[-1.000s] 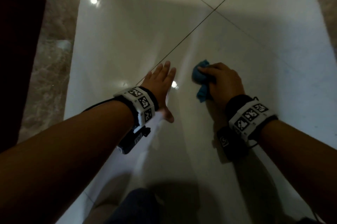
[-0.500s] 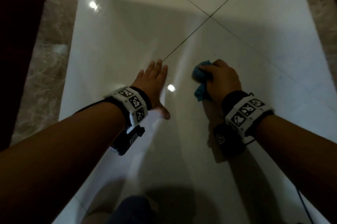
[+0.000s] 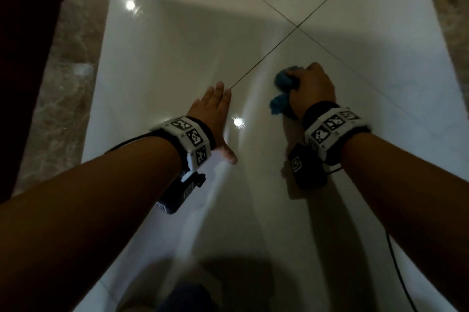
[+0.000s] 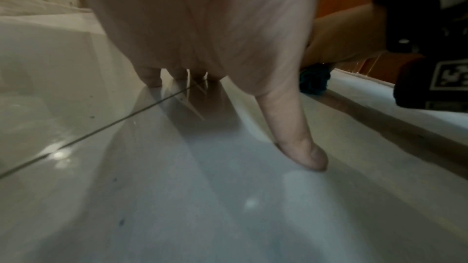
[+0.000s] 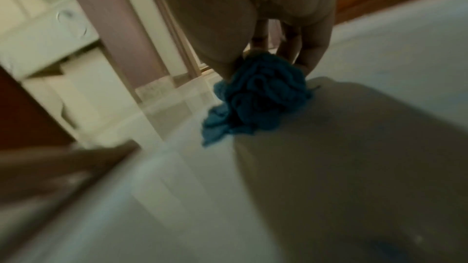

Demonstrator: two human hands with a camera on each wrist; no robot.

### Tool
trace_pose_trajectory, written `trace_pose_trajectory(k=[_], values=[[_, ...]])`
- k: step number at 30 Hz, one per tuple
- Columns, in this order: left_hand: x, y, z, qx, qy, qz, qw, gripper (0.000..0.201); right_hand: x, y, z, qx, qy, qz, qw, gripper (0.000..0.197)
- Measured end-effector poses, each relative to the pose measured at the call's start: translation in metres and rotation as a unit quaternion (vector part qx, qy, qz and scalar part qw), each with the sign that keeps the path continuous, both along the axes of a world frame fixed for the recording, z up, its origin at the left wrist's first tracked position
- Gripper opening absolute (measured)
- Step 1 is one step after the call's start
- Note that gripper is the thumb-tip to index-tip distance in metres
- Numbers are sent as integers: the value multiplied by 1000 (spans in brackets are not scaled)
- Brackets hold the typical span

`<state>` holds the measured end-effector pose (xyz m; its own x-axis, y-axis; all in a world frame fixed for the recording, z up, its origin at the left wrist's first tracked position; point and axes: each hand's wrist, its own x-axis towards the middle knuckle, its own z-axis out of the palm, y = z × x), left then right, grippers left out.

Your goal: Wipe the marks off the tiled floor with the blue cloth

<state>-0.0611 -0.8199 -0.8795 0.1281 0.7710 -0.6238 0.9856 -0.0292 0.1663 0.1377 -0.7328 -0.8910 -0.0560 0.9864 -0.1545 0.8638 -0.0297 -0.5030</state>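
Right hand squeezes the blue cloth to rub the floor; flat, empty left hand props.

The glossy white tiled floor, crossed by 2 dark grout lines, bears the bunched blue cloth and a flat left hand.

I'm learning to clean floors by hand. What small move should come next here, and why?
Probably rub the blue cloth a little further along the tile: the right hand grips it bunched on the floor while the left hand lies flat as a brace.
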Motion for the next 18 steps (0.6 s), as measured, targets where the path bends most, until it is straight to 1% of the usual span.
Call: trace_pose_trajectory(k=[2, 4, 5, 6, 7, 8, 10, 11, 12, 13, 14, 15, 16, 17, 18], values=[[0, -1, -1, 5, -3, 2, 1000, 152, -5, -2, 7, 10, -9, 29, 999, 37], [-2, -1, -3, 10, -8, 6, 1000, 152, -28, -14, 15, 30, 37, 73, 996, 40], [-3, 0, -6, 17, -11, 8, 1000, 153, -41, -21, 15, 35, 51, 111, 992, 39], [-4, 0, -8, 28, -14, 6, 999, 155, -55, -29, 13, 30, 47, 157, 986, 38], [-5, 0, -10, 37, -13, 2, 999, 156, -65, -35, 11, 17, 24, 195, 980, 38], [-5, 0, -10, 41, -11, -1, 999, 156, -70, -34, 4, 11, 6, 211, 977, 37], [-4, -1, -8, 33, -13, 6, 999, 154, -64, -22, -2, 11, 2, 174, 985, 32], [-4, -2, -6, 28, -16, 9, 999, 153, -54, -14, -1, 16, 40, 124, 991, 26], [-3, -4, -3, 27, -17, 10, 999, 153, -42, -5, 0, 25, 47, 72, 996, 21], [-3, -4, -2, 28, -15, 9, 999, 152, -29, 3, 3, 31, 7, 42, 999, 22], [-3, -4, -2, 29, -16, 8, 999, 153, -17, 11, 3, 21, -18, 23, 999, 27], [-2, -4, -3, 28, -17, 10, 999, 153, -6, 15, 4, 8, -39, 18, 999, 33], [-2, -4, -3, 26, -17, 10, 999, 153, 0, 17, 7, 15, -55, 23, 998, 37], [-2, -4, -4, 25, -16, 10, 1000, 153, 0, 17, 12, 11, -55, 26, 998, 39], [-3, -4, -4, 26, -16, 8, 1000, 152, -6, 17, 12, 14, -37, 34, 999, 40]])
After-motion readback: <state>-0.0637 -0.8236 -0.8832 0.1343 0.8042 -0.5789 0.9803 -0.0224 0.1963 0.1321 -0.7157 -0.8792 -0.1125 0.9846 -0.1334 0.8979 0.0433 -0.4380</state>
